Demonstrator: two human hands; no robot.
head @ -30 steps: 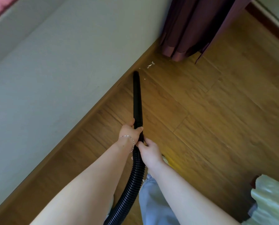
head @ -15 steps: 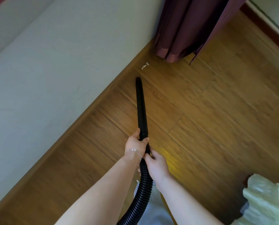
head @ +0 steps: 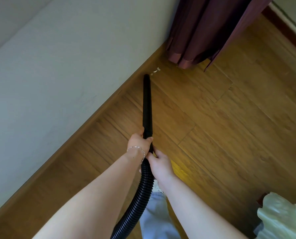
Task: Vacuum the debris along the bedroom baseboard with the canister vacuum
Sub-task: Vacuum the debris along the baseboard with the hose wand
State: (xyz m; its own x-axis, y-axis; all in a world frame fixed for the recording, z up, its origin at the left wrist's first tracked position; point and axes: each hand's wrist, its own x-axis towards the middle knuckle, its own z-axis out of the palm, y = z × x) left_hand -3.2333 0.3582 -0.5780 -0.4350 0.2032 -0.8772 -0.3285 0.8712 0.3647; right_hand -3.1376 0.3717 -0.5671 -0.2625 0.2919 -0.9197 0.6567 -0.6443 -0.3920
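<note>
Since the previous frame, the nozzle [head: 147, 104] tip has advanced along the baseboard [head: 85, 125] and now sits just short of the debris [head: 155, 71], which lies on the floor [head: 230, 135] far right of the tip, near the curtain [head: 204, 31] hem. The left hand [head: 138, 140] wraps its fingers round the nozzle's near end. The right hand [head: 159, 163], directly behind and touching it, curls its fingers round the joint with the ribbed hose [head: 140, 192].
</note>
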